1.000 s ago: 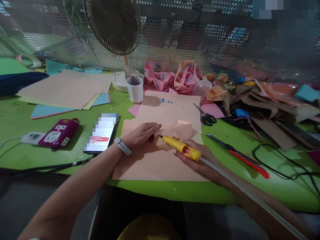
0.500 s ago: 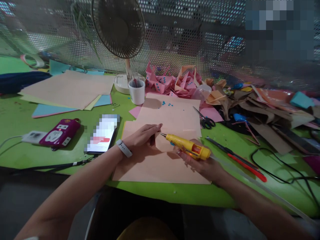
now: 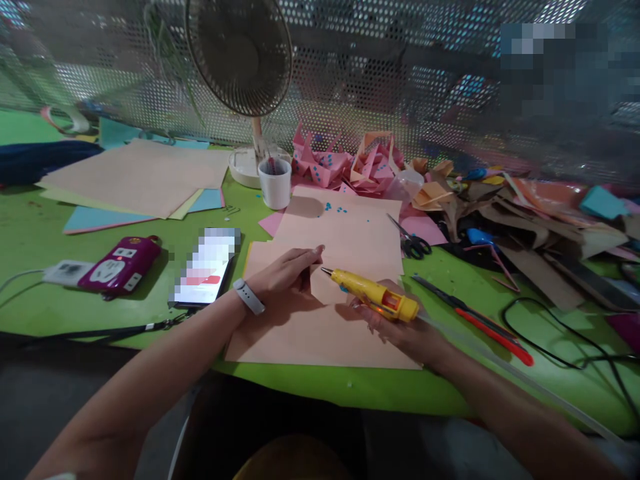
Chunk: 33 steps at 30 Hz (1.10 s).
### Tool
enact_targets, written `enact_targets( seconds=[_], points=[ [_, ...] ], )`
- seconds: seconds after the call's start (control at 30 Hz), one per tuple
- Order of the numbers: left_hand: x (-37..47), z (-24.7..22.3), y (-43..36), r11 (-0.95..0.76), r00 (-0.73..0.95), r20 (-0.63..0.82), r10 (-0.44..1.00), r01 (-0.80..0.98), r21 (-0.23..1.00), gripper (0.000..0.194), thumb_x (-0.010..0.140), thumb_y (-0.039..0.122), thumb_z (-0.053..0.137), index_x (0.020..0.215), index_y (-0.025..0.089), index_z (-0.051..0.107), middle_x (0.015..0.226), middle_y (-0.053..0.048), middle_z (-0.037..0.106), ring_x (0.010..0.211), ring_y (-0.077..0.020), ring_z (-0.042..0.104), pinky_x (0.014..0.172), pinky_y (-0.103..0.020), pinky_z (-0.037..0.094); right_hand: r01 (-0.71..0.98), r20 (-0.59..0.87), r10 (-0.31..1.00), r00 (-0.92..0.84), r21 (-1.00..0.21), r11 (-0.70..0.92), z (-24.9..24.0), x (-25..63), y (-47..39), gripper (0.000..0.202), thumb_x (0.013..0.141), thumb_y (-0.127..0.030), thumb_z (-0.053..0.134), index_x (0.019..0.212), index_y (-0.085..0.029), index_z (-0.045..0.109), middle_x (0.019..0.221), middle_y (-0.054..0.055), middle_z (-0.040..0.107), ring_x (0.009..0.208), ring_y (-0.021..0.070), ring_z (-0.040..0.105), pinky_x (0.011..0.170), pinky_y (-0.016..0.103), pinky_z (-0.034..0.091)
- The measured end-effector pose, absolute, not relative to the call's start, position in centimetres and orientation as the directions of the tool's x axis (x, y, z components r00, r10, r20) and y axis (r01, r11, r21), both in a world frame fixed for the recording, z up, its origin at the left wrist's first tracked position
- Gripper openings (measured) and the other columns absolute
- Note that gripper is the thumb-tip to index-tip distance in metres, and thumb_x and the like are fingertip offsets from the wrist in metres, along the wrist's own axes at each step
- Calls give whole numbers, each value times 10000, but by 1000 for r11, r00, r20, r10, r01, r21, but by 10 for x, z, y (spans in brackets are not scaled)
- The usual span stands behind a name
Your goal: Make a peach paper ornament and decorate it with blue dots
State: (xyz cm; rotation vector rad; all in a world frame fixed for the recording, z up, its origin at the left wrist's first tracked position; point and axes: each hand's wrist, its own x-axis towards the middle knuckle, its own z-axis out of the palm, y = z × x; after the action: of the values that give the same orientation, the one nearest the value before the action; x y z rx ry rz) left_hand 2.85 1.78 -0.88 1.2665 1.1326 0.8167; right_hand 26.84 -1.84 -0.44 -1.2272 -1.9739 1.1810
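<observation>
My right hand (image 3: 400, 327) is wrapped round a yellow hot glue gun (image 3: 373, 291), its metal nozzle pointing left. A clear glue stick trails out behind the gun towards the lower right. My left hand (image 3: 296, 268) is closed, thumb and fingers together, at the edge of a small peach paper piece (image 3: 327, 285) just below the nozzle. Shadow partly hides the grip of the left fingers. Beneath both hands lies a large peach sheet (image 3: 320, 340). Another peach sheet (image 3: 350, 227) behind it bears small blue bits.
Scissors (image 3: 415, 245) and a red-handled tool (image 3: 493, 333) lie on the right, near a black cable (image 3: 545, 327). At left are a phone (image 3: 207, 267) and a purple power strip (image 3: 120, 267). Behind stand a white cup (image 3: 276, 187), a fan (image 3: 240, 57) and folded pink paper (image 3: 325, 163).
The glue gun and my right hand have shifted very slightly, with the nozzle still close to the left fingertips. My left hand keeps its place.
</observation>
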Motion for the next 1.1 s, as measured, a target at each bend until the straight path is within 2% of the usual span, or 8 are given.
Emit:
enact_targets(
  seconds=[0.27, 0.53, 0.73, 0.93, 1.1],
  points=[
    [27, -10, 20, 176, 302, -207, 931, 126, 976, 448, 895, 606, 485, 769, 181, 549, 494, 34, 470, 435, -112, 473, 449, -237, 350, 437, -46, 905, -423, -885, 159, 1, 264, -22, 296, 840, -460, 655, 993, -209, 623, 864, 35, 676, 576, 104, 574, 451, 219, 462],
    [27, -12, 21, 181, 333, -196, 922, 78, 980, 452, 887, 608, 493, 745, 180, 530, 498, 32, 468, 433, -108, 473, 445, -236, 349, 438, 27, 898, -439, -867, 240, -2, 267, -22, 274, 856, -447, 634, 998, -213, 622, 814, 30, 668, 635, 137, 606, 530, 250, 471],
    [27, -12, 21, 183, 317, -206, 926, 102, 978, 454, 879, 621, 499, 767, 183, 536, 493, 32, 474, 430, -116, 481, 441, -239, 349, 453, -46, 896, -442, -874, 179, 1, 265, -21, 292, 854, -453, 632, 998, -199, 623, 746, 17, 649, 582, 120, 565, 494, 235, 427],
    [24, -16, 23, 147, 345, -178, 921, 114, 983, 470, 889, 622, 472, 763, 176, 549, 477, 28, 485, 431, -116, 465, 454, -244, 356, 481, -6, 875, -484, -838, 260, 1, 269, -19, 275, 878, -431, 603, 1009, -189, 611, 747, 6, 624, 572, 106, 534, 518, 231, 411],
    [24, -18, 23, 109, 370, -135, 919, 91, 990, 458, 907, 593, 462, 724, 180, 542, 480, 27, 491, 437, -109, 457, 464, -244, 345, 529, 30, 862, -505, -779, 337, 3, 272, -17, 236, 877, -421, 597, 973, -207, 626, 808, 16, 647, 658, 134, 576, 598, 252, 444]
  ],
)
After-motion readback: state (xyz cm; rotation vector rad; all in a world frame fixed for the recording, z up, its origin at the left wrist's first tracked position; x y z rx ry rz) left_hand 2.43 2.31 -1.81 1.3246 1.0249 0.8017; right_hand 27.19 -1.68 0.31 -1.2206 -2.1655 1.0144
